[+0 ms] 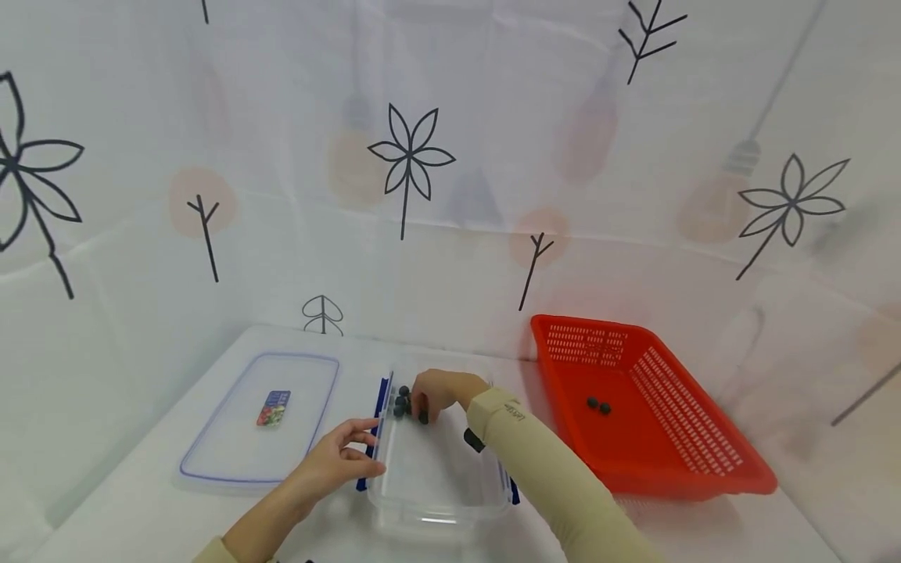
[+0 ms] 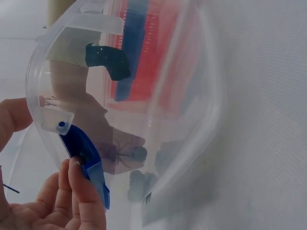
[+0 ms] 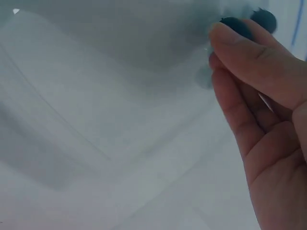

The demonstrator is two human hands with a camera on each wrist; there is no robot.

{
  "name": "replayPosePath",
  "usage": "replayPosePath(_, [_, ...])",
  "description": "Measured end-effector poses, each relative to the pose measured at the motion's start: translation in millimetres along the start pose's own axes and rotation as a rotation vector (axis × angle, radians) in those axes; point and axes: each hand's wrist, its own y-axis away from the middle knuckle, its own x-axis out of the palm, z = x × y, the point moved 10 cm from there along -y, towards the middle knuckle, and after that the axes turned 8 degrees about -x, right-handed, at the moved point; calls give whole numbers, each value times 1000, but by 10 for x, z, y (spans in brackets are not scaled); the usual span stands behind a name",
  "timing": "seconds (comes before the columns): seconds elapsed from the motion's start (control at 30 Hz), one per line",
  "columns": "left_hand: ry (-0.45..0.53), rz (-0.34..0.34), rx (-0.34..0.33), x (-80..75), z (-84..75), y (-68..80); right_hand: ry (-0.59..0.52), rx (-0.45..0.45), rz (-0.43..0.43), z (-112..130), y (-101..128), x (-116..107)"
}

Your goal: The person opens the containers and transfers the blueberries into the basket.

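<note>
A clear plastic container (image 1: 436,477) with blue side latches stands before me. My left hand (image 1: 345,457) holds its left side, thumb at the rim and bent fingertips against the blue latch (image 2: 84,151). Reaching down inside the container, my right hand (image 1: 438,392) pinches a dark blueberry (image 3: 237,28) between thumb and fingers. Beside those fingertips, several more blueberries (image 1: 400,407) lie gathered along the container's left side, another blueberry (image 3: 264,21) showing just past the fingers in the right wrist view.
To the right stands a red perforated basket (image 1: 563,414) with two blueberries (image 1: 599,405) on its floor. A clear lid (image 1: 232,453) with a colourful label (image 1: 274,408) lies at left on the white table (image 1: 141,477). Patterned cloth (image 1: 450,297) hangs behind.
</note>
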Motion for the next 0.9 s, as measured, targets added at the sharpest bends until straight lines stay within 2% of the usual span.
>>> replayPosePath(0.07, [-8,-9,-8,3,4,-1,-43,-36,-35,30,52,-81])
replayPosePath(0.3, [-21,-23,-17,2,8,-1,-238,-234,-189,292,390,-604])
replayPosePath(0.4, [-20,-18,-10,16,-2,8,-273,-294,-257,374,605,-793])
replayPosePath(0.53, [-24,-28,-4,15,-18,21,-276,-326,-376,405,943,-1020])
replayPosePath(0.7, [-28,-37,-7,8,-29,34,-302,-266,-551,229,1410,-1285])
replayPosePath(0.9, [-23,-19,-1,31,-15,38,-312,-106,-727,-299,1996,-1417])
